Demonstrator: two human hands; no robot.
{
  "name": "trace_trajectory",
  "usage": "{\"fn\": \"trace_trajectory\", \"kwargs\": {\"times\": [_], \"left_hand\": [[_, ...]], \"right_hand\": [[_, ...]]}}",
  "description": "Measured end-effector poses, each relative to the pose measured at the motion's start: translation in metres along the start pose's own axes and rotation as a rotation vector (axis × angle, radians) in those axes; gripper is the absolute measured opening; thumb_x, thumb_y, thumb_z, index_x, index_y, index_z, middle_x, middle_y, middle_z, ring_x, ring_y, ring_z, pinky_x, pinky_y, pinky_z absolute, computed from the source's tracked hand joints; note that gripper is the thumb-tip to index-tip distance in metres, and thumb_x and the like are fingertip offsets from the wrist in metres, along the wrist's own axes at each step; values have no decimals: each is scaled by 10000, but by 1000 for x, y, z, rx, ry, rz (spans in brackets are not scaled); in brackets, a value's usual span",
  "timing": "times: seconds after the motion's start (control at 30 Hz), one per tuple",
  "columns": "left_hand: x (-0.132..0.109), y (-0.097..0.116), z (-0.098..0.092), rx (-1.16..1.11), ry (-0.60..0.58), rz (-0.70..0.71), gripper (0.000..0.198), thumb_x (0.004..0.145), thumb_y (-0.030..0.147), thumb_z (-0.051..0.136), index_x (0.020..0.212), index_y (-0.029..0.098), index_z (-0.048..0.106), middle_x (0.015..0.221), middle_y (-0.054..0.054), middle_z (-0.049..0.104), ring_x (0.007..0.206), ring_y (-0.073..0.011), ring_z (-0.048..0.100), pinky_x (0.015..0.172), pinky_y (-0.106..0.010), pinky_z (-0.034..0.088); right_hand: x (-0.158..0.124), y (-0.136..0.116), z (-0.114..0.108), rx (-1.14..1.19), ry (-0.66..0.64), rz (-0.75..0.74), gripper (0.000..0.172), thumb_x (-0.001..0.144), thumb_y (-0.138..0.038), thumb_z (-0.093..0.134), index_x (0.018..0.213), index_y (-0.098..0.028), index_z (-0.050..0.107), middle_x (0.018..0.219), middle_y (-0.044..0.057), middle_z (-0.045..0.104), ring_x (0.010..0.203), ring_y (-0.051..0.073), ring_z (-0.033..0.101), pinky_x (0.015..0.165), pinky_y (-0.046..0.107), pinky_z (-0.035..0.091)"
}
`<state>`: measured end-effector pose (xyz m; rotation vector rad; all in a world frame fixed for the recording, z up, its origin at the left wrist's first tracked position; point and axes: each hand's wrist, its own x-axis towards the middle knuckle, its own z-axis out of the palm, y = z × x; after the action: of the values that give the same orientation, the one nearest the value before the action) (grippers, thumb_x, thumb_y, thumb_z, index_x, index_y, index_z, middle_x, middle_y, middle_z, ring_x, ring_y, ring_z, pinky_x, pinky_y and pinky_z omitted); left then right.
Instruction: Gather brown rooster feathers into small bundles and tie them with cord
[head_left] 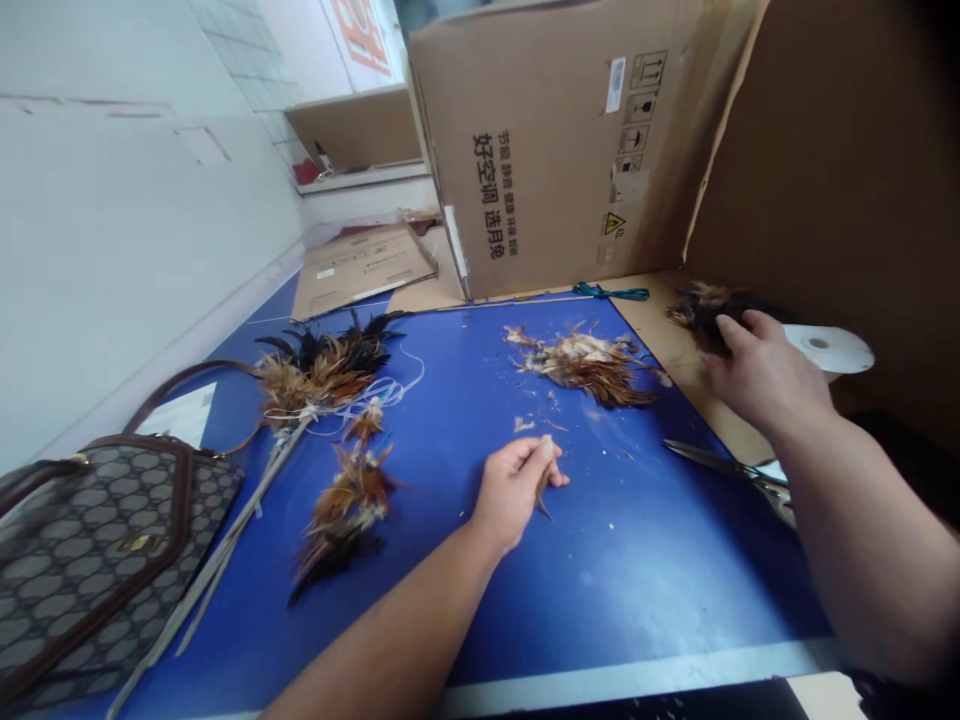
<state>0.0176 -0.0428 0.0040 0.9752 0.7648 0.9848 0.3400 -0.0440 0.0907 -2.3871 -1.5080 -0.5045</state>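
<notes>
My left hand point(521, 485) pinches a small brown feather point(544, 496) over the middle of the blue table point(592, 600). At the right, the fingers of my right hand point(765, 370) are apart and reach onto a dark feather pile point(705, 312); whether they grip any of it cannot be made out. A loose heap of brown and cream feathers point(592, 368) lies between and beyond my hands. Scissors point(720, 463) rest partly under my right forearm. Beside my right hand is a white spool point(832, 347).
Left of centre lie a feather bundle point(322, 370) with pale stems and white string, and a smaller feather cluster point(349, 500). A patterned handbag point(112, 550) sits far left. Cardboard boxes point(562, 150) wall the back and right. Green cord point(611, 293) lies at the back edge.
</notes>
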Motion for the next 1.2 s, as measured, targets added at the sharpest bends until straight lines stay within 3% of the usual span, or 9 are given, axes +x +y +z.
{"fn": "trace_trajectory", "kwargs": {"times": [0.07, 0.13, 0.23, 0.53, 0.67, 0.83, 1.0, 1.2], "left_hand": [[0, 0, 0, -1, 7, -3, 362, 898, 470, 768, 926, 112, 722, 661, 4, 640, 658, -132, 643, 803, -345, 590], [0, 0, 0, 4, 13, -3, 368, 891, 474, 772, 919, 111, 724, 659, 6, 633, 654, -132, 640, 801, -349, 595], [1, 1, 1, 17, 20, 1, 378, 877, 480, 782, 910, 107, 727, 657, 3, 630, 651, -133, 638, 791, -348, 599], [3, 2, 2, -9, 36, 12, 404, 855, 505, 794, 903, 111, 723, 647, 7, 624, 633, -125, 628, 789, -352, 606], [4, 1, 2, -9, 44, 0, 418, 848, 517, 797, 902, 109, 725, 652, 8, 620, 623, -121, 627, 795, -362, 611], [5, 0, 1, -13, 50, -17, 431, 848, 526, 799, 898, 106, 718, 654, 6, 624, 622, -124, 640, 778, -349, 608], [5, 2, 3, -15, 49, -24, 456, 839, 548, 798, 889, 102, 716, 640, 7, 619, 615, -124, 642, 763, -333, 600], [6, 2, 2, -10, 62, -28, 458, 836, 550, 799, 889, 102, 715, 638, 10, 611, 614, -121, 637, 759, -330, 600]], "right_hand": [[-7, 1, -3, 33, -54, -61, 490, 1005, -418, 554, 1444, -221, 649, 1565, 129, 556, 1102, 319, 683, 799, 408, 502], [-19, -2, -1, 127, -78, -147, 352, 1000, -376, 568, 1236, -211, 770, 1404, 106, 684, 1053, 291, 709, 850, 385, 528], [-34, -10, 7, 265, -134, -308, 276, 996, -334, 567, 1032, -203, 807, 1132, 109, 771, 927, 270, 735, 844, 364, 555], [-24, -63, 24, 367, -217, -554, 277, 989, -278, 556, 1018, -220, 825, 1020, 92, 785, 903, 239, 738, 847, 329, 557], [-17, -90, 37, 415, -210, -565, 269, 983, -258, 568, 1034, -222, 830, 1023, 87, 780, 927, 231, 730, 883, 315, 541], [-7, -109, 54, 388, -154, -475, 278, 993, -278, 566, 1075, -228, 827, 1052, 98, 749, 936, 236, 711, 854, 323, 530], [0, -117, 68, 251, -101, -420, 318, 1005, -316, 541, 1183, -257, 798, 1149, 111, 703, 887, 253, 700, 684, 335, 497], [-3, -111, 65, 364, 28, -427, 279, 1005, -342, 559, 1040, -236, 815, 1092, 98, 703, 863, 233, 693, 655, 326, 489]]}}
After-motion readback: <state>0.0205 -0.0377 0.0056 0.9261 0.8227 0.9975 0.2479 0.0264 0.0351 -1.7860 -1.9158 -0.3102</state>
